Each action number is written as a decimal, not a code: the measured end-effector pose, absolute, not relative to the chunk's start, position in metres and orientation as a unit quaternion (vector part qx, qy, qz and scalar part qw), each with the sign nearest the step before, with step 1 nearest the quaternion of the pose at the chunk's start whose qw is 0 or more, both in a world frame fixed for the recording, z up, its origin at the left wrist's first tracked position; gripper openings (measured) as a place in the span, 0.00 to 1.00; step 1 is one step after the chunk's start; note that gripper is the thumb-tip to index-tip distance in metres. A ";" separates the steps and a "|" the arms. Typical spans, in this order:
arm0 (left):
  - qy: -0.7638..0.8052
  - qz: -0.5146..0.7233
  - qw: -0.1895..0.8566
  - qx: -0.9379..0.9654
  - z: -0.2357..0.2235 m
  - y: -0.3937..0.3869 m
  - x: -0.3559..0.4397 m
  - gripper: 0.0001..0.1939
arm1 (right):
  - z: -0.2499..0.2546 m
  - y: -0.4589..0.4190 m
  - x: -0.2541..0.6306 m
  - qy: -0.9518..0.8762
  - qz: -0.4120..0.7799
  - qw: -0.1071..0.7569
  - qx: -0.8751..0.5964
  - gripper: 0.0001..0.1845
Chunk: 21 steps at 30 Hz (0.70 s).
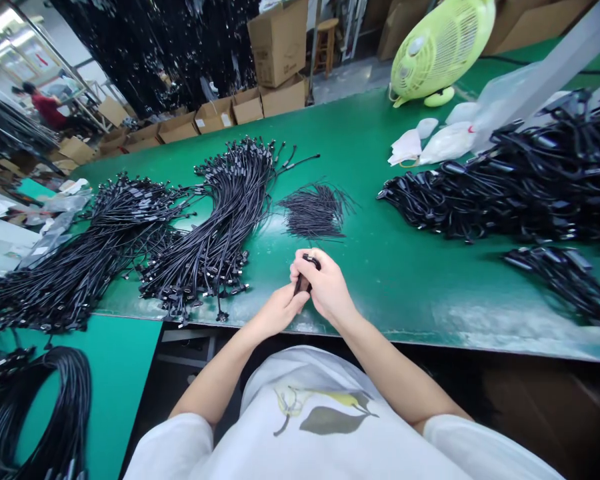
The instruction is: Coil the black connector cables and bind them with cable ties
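Close together over the front of the green table, my left hand (281,307) and my right hand (329,285) both grip one black cable (311,261). The cable is folded into a small coil, and its ends are mostly covered by my fingers. Just beyond my hands lies a small heap of short black ties (314,212). Left of them, a thick bundle of straight black cables (233,200) with connectors at both ends spreads over the tabletop. Another such bundle (115,227) lies farther left.
Coiled black cables (520,180) are piled on the right, with a smaller group (570,280) nearer the edge. A light green fan (443,50) and white plastic bags (447,141) stand behind. Cardboard boxes (247,105) line the far side. A person (50,110) sits far left.
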<state>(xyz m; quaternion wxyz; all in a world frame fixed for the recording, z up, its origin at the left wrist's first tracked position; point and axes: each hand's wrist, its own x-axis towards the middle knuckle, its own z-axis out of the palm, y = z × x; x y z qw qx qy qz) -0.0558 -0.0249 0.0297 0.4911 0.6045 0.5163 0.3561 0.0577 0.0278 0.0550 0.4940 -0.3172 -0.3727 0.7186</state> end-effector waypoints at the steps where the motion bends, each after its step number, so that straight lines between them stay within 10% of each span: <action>1: 0.501 0.348 0.514 0.603 0.027 -0.024 -0.057 0.23 | 0.055 0.029 0.059 -0.368 0.726 0.496 -0.303 0.17; 14: 0.311 0.372 0.834 0.263 0.036 -0.028 -0.036 0.25 | 0.053 0.048 0.073 -0.451 0.767 0.381 -0.252 0.13; 21: 0.335 0.462 0.804 0.166 0.033 -0.026 -0.015 0.25 | 0.043 0.056 0.069 -0.504 0.684 0.429 -0.306 0.11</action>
